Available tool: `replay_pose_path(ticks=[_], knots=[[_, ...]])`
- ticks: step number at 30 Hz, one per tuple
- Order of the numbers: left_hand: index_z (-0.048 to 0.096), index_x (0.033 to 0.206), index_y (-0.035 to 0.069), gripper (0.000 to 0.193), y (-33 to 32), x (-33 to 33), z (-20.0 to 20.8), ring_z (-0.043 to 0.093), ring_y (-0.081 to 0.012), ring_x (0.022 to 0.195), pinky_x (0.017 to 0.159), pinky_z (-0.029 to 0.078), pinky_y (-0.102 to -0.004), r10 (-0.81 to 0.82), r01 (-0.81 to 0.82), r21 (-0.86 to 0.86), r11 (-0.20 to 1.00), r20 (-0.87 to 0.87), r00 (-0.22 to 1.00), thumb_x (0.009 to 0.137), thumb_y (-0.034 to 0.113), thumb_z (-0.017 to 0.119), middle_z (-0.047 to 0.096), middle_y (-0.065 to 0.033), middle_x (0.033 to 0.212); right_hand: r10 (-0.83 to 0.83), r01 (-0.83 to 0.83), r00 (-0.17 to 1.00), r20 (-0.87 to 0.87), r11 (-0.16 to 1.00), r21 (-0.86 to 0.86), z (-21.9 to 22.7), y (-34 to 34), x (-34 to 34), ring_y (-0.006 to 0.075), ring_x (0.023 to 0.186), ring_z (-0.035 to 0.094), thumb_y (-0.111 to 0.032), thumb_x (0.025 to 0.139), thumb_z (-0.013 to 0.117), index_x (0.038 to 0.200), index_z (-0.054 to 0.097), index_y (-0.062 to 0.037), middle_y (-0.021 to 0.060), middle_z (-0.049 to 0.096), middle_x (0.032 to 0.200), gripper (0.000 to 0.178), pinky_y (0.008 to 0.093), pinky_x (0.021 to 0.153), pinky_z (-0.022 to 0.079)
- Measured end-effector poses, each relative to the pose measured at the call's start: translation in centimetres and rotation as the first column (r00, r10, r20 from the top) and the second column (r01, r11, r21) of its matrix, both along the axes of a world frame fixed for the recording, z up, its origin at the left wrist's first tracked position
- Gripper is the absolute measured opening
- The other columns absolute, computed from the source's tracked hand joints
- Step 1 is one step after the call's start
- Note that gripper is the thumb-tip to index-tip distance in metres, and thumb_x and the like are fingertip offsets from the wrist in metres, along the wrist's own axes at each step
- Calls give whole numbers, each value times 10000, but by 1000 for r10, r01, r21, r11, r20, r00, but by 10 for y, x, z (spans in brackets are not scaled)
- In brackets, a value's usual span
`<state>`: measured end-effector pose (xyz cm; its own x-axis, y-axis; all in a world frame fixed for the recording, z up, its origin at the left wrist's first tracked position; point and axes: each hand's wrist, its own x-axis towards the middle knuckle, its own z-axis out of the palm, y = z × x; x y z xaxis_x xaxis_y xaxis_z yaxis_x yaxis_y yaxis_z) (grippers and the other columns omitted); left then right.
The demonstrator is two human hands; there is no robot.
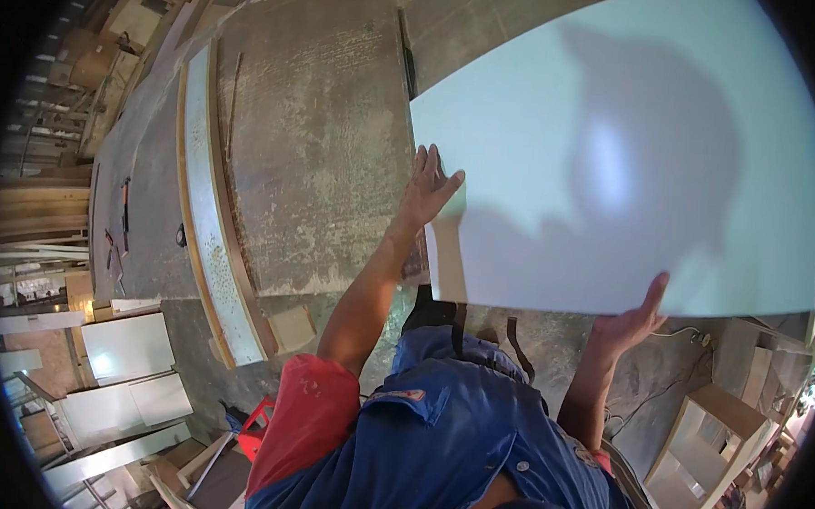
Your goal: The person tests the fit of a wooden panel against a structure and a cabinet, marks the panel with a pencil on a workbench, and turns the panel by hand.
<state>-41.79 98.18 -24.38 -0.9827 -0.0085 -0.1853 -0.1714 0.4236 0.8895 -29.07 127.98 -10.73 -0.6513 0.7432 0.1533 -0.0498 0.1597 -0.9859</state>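
A large glossy white panel (522, 132) fills the right half of the view, lying flat with its near edge close to my body. My left hand (431, 192) holds its left edge, thumb over the white face and fingers along the side. At the near edge my right hand (629, 330) grips the panel, with the thumb on top and the fingers hidden beneath. Shadows and a bright reflection fall across the panel.
To the left stretches a worn, stained worktable (312, 150) bearing a long white strip with wooden edging (213, 173). Hand tools (125, 217) lie farther left. White boards (131, 347) and a red stool (254, 428) stand at lower left; a wooden frame cabinet (704, 449) is at lower right.
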Motion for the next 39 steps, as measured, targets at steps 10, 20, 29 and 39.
replay_pose_path(ticks=[10, 20, 29, 39], knots=[[-62, 1533, 70, 1454, 15, 128, 25, 5, -528, 1425, 1135, 206, -596, -467, 495, -400, 771, 173, 867, 512, 490, 884, -77, -381, 1521, 63, -257, 876, -478, 900, -353, 38, 6, -22, 236, 1018, 614, -80, 897, 648, 1234, 500, -15, 109, 584, 1172, 374, 391, 819, 569], [-28, 1542, 101, 1434, 24, 136, 29, 71, -576, 1398, 1111, 242, -631, -406, 404, -486, 775, 108, 908, 502, 459, 892, 15, -420, 1497, 20, -225, 874, -486, 902, -368, 43, -3, -16, 243, 992, 608, -121, 893, 645, 1201, 491, -29, 114, 552, 1153, 356, 396, 755, 586], [-2, 1545, 113, 1449, 21, 128, 30, 124, -545, 1403, 1100, 310, -603, -400, 404, -507, 761, 123, 908, 474, 497, 894, 50, -404, 1506, -27, -187, 876, -482, 902, -390, 48, -10, -21, 240, 986, 604, -99, 888, 641, 1177, 505, -40, 105, 555, 1140, 324, 398, 755, 587], [-10, 1546, 127, 1474, 19, 107, 32, 145, -519, 1413, 1113, 286, -607, -397, 413, -528, 742, 150, 905, 457, 523, 902, 65, -384, 1516, -46, -216, 859, -510, 871, -442, 45, -13, -42, 223, 977, 597, -83, 886, 648, 1163, 522, -56, 79, 557, 1127, 306, 392, 751, 575]])
